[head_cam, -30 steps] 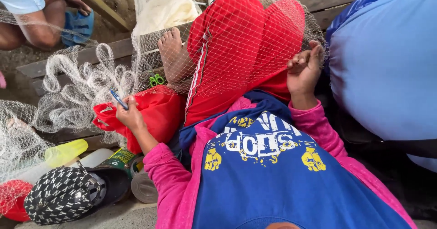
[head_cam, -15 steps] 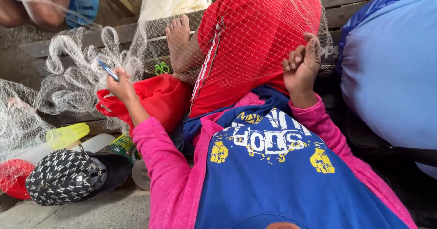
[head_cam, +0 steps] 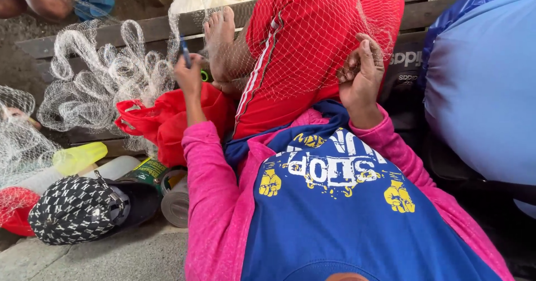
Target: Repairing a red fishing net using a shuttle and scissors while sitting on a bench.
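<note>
1. Left hand (head_cam: 188, 75) is raised and closed, pinching a slim blue netting needle (head_cam: 185, 50) between thumb and fingers; the needle stands nearly upright, its tip pointing up and away from the wearer.
2. Right hand (head_cam: 362, 74) is curled shut, fingers bunching the white fishing net (head_cam: 106, 85) where it drapes over the red-clad knee (head_cam: 312, 41).
3. Net mesh spans both hands: its loose, heaped part lies to the left of the left hand, its stretched part runs rightward over the knee. The left hand is the nearer to the heap; the needle tip touches the mesh or sits just beside it, which cannot be told.
4. A bare foot (head_cam: 220, 35) rests on the wooden plank (head_cam: 67, 41) between the two hands, just beside the needle.
5. A red bag (head_cam: 162, 122) lies below the left hand; a patterned cap (head_cam: 78, 208), a yellow bottle (head_cam: 78, 157) and tins (head_cam: 167, 194) lie on the floor further left.
6. Another person's blue-clad body (head_cam: 480, 91) crowds the right edge.
</note>
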